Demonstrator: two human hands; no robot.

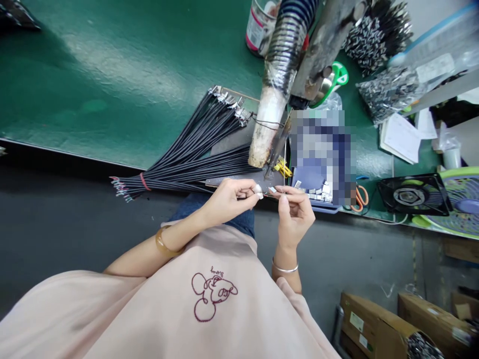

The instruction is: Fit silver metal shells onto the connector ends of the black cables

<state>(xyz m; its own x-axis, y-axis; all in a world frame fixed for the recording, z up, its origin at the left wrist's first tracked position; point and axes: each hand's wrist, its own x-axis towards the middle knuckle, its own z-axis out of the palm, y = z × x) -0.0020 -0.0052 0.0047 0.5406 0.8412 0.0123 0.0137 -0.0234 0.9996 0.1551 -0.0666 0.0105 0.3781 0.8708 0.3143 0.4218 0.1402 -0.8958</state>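
Step in hand: most likely fitting or checking small connector parts at the fingertips. Left hand [230, 202] pinched a small white connector piece [258, 190] between thumb and forefinger; right hand [295, 214] pinched a small silver-white part [272, 189] just beside it. Both were held up at the table's near edge; whether the two parts touched, couldn't tell. Next move appeared to call for a firm two-sided pinch and careful lining-up, since the parts were tiny and easily dropped.

Long bundle of thin black cables [187, 137] lay across the near edge, a red band [143, 182] round its left end, silver-white connectors on some of its far ends. Surface was a glossy green table [123, 85]. Above the cables hung a black corrugated hose with a taped white nozzle [264, 117]. Right of the hands along the near edge: blue plastic tray [325, 209] holding small white pieces, partly pixelated, then orange-handled scissors [361, 198], then a square black fan [413, 195]. Clear jar with a pink label [256, 31] stood farther back, left of the hose. Room: grey floor, brown cardboard boxes [361, 319] at lower right.
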